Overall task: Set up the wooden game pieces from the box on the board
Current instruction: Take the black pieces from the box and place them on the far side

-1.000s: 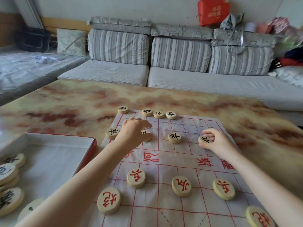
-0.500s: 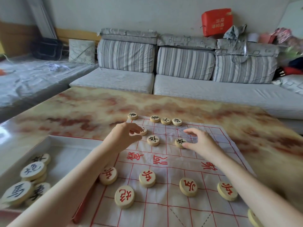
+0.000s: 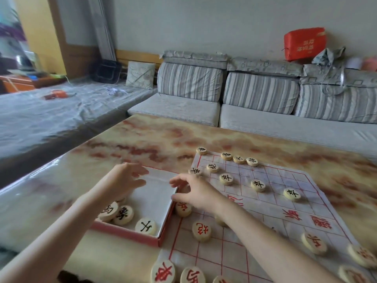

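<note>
Over the red box [image 3: 126, 233], left hand [image 3: 126, 180] and right hand [image 3: 196, 194] — both empty, fingers spread loose

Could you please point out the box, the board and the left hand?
box [image 3: 126, 234]: head view, red front wall.
board [image 3: 275, 174]: head view, bare grid squares.
left hand [image 3: 124, 180]: head view, back of hand.
</note>
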{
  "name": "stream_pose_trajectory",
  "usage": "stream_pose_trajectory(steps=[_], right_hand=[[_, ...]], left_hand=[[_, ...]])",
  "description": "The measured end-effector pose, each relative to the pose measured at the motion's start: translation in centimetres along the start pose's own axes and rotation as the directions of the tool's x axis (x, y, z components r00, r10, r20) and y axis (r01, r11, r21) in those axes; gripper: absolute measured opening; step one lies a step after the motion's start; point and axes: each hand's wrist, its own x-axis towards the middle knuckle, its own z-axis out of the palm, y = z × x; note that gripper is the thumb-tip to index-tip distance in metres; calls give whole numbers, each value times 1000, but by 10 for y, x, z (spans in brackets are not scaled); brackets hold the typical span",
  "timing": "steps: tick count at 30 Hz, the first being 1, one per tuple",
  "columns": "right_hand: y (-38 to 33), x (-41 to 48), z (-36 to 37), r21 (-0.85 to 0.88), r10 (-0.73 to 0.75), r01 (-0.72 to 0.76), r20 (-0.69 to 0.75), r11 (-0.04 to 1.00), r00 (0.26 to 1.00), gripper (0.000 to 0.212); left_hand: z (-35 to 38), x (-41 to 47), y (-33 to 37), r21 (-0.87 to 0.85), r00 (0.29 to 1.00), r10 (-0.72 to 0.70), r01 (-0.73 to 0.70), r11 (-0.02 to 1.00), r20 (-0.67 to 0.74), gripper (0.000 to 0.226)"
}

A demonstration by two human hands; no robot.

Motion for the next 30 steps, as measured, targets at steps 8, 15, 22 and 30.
stream_pose_trajectory(steps=[8, 15, 22, 30], right_hand=[[-23, 6, 59, -273, 14, 83, 334, 958, 942, 47], [-24, 8, 65, -279, -30, 124, 316, 952, 948, 45], [-21, 9, 71, -281, -82, 159, 268, 946, 960, 52], [-12, 5, 37, -15, -54, 54, 21, 998, 998, 58]], left_hand=[[-22, -47, -43, 163, 989, -44, 21, 986, 139, 22], [-21, -55, -55, 234, 983, -146, 118, 965, 108, 48], [-12, -54, -52, 181, 991, -122, 112, 977, 45, 46], [1, -29, -15, 13, 999, 19, -19, 1000, -36, 44]])
